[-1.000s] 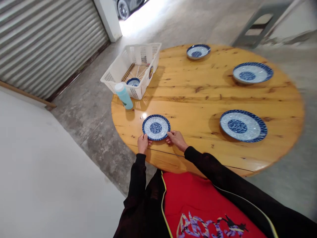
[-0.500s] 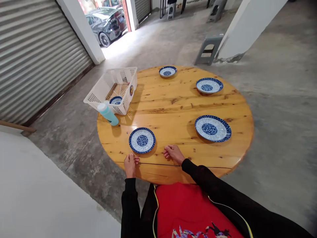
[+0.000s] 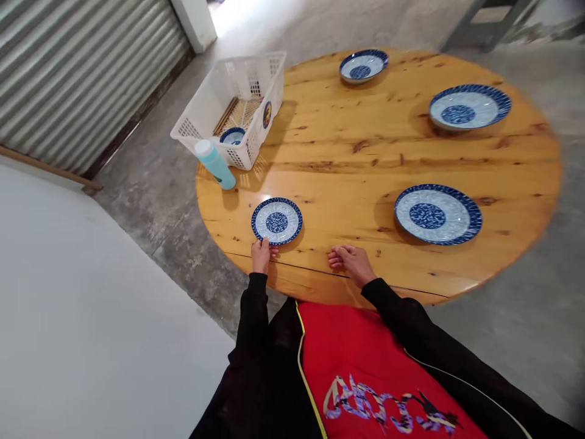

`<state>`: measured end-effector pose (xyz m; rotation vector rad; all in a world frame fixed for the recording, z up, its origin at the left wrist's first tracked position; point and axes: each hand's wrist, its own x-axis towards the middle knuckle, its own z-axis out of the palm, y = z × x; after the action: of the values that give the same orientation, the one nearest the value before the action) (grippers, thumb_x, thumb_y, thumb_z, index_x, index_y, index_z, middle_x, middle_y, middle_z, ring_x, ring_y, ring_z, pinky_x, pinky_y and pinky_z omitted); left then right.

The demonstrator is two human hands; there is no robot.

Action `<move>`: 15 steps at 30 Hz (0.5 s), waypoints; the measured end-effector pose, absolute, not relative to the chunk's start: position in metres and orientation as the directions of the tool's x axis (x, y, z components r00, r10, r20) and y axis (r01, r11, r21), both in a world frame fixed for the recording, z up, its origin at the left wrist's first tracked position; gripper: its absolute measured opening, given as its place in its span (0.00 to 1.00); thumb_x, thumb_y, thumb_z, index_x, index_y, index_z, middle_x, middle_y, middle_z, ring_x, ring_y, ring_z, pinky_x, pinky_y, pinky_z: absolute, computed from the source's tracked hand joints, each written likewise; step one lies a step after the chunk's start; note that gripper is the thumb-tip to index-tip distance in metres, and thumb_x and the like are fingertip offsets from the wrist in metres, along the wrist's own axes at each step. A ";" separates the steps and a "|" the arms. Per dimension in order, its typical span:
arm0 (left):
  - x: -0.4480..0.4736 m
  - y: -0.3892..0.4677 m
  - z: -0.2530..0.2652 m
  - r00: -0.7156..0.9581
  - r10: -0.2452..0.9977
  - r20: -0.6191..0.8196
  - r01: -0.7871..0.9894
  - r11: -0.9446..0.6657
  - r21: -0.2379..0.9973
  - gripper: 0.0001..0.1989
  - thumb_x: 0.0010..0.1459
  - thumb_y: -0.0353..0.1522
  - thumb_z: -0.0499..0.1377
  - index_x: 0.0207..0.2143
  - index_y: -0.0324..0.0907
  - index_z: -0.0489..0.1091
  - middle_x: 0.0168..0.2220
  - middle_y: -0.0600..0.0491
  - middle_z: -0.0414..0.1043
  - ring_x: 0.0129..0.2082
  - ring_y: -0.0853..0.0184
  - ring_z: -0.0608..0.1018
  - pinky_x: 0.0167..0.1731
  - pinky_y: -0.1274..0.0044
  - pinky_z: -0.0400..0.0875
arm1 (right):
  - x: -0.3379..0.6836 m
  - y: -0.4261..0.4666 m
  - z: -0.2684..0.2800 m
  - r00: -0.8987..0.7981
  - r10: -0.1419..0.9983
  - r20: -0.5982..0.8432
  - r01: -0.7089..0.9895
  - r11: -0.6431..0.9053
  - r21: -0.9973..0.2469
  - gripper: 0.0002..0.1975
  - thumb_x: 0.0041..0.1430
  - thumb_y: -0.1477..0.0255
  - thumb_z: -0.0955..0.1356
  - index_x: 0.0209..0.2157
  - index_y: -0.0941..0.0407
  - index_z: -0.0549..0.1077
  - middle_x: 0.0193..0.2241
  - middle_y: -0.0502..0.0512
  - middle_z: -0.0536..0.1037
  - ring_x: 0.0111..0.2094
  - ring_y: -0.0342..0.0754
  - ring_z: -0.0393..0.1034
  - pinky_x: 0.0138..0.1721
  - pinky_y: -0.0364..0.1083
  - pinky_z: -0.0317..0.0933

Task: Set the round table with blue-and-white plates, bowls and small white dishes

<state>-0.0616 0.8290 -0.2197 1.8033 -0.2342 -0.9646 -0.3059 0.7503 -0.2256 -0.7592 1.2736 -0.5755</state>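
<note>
My left hand (image 3: 262, 255) has its thumb over the near rim of a blue-and-white plate (image 3: 276, 222), with the fingers curled under the edge. The plate lies on the round wooden table (image 3: 333, 195) near its left front edge. To the right, my right hand (image 3: 351, 263) rests on the tabletop, fingers loosely curled, with nothing visible in it. A larger blue-and-white plate (image 3: 434, 214) lies farther right, apart from that hand.
A white plastic basket (image 3: 256, 146) at the back left holds a small patterned bowl (image 3: 233, 136) and bamboo-like sticks. Beside it stands a light blue bottle (image 3: 219, 169). Two deeper dishes lie toward the back: one dish (image 3: 364, 65) and another dish (image 3: 470, 107). A grey stool (image 3: 484, 27) stands behind.
My left hand has moved forward onto the plate's near rim and pinched it. My right hand stays in about the same place on the table. The view has tilted down and closer.
</note>
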 end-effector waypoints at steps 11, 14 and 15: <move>-0.068 0.823 -0.227 0.685 -0.509 -0.521 0.273 -0.483 0.832 0.10 0.63 0.34 0.55 0.30 0.40 0.67 0.23 0.47 0.79 0.22 0.67 0.81 0.22 0.80 0.70 | -0.313 0.751 -0.219 0.198 -0.730 -0.654 -0.040 0.661 -0.749 0.08 0.62 0.79 0.70 0.28 0.60 0.74 0.21 0.54 0.77 0.19 0.41 0.71 0.20 0.38 0.69; -0.068 0.823 -0.226 0.692 -0.498 -0.522 0.275 -0.488 0.829 0.10 0.63 0.35 0.56 0.29 0.40 0.66 0.23 0.47 0.79 0.21 0.67 0.81 0.21 0.81 0.69 | -0.314 0.749 -0.220 0.218 -0.721 -0.657 -0.053 0.664 -0.746 0.08 0.62 0.78 0.71 0.28 0.59 0.74 0.22 0.55 0.78 0.19 0.41 0.71 0.20 0.38 0.69; -0.068 0.824 -0.226 0.693 -0.500 -0.519 0.271 -0.487 0.830 0.11 0.62 0.35 0.56 0.28 0.40 0.66 0.23 0.47 0.79 0.22 0.66 0.81 0.21 0.81 0.69 | -0.314 0.748 -0.221 0.220 -0.722 -0.656 -0.053 0.663 -0.747 0.08 0.62 0.78 0.70 0.28 0.59 0.74 0.22 0.54 0.78 0.19 0.41 0.71 0.20 0.38 0.69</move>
<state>-0.0680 0.8237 -0.2258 1.8658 -0.1798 -0.9301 -0.3143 0.7485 -0.2206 -0.7458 1.2847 -0.5270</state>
